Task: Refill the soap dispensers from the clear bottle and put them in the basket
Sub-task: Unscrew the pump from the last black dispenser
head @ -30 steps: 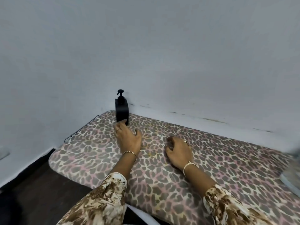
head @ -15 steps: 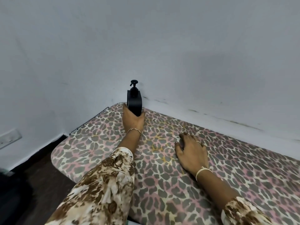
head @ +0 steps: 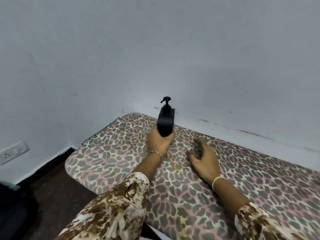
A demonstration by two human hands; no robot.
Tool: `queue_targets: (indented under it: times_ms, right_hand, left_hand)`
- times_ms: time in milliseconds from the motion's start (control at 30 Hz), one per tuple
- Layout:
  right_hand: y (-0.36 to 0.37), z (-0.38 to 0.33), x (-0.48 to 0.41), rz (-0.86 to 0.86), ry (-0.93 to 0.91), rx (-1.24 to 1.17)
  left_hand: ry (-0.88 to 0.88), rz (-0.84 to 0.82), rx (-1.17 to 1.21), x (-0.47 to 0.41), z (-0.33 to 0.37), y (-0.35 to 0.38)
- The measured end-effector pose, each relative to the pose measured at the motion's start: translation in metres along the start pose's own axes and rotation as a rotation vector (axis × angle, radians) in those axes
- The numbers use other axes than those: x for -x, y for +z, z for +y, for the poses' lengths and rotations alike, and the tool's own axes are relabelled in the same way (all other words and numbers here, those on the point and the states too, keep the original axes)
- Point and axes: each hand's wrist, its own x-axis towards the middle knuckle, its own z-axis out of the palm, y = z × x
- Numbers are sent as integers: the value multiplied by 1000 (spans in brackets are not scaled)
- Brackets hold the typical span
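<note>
A black square soap dispenser (head: 165, 120) with a pump top stands near the far corner of the leopard-print board (head: 199, 179), close to the wall. My left hand (head: 160, 141) is wrapped around its lower part and holds it slightly tilted. To its right, my right hand (head: 204, 158) hovers just over the board with fingers spread and nothing in it. Neither the clear bottle nor the basket is in view.
A white wall (head: 190, 58) runs along the board's far edge. A thin metal rail (head: 100, 131) edges the board's left end. A wall socket (head: 13, 151) sits low at the left, above dark floor (head: 57, 184).
My left hand reached forward from the board and closed around the dispenser's base. My right hand lifted off the board and spread its fingers. The view swung left.
</note>
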Motion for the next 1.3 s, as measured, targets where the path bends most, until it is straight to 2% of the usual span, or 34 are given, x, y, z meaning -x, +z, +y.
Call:
queue_targets:
  times_ms: [233, 400, 567, 867, 1133, 1300]
  right_hand:
    - [-28, 6, 26, 110, 57, -252]
    - [-72, 9, 40, 277, 88, -327]
    - [-107, 21, 53, 350, 89, -357]
    - [-151, 51, 75, 428, 130, -323]
    - [-165, 59, 69, 538, 187, -124]
    - [-174, 56, 62, 469, 151, -35]
  left_hand:
    - [97, -216, 17, 61, 20, 32]
    - [145, -325, -1, 107, 28, 59]
    - [156, -426, 39, 150, 33, 87]
    - [143, -468, 49, 201, 46, 123]
    - [189, -453, -29, 219, 45, 136]
    - [184, -417, -46, 221, 41, 138]
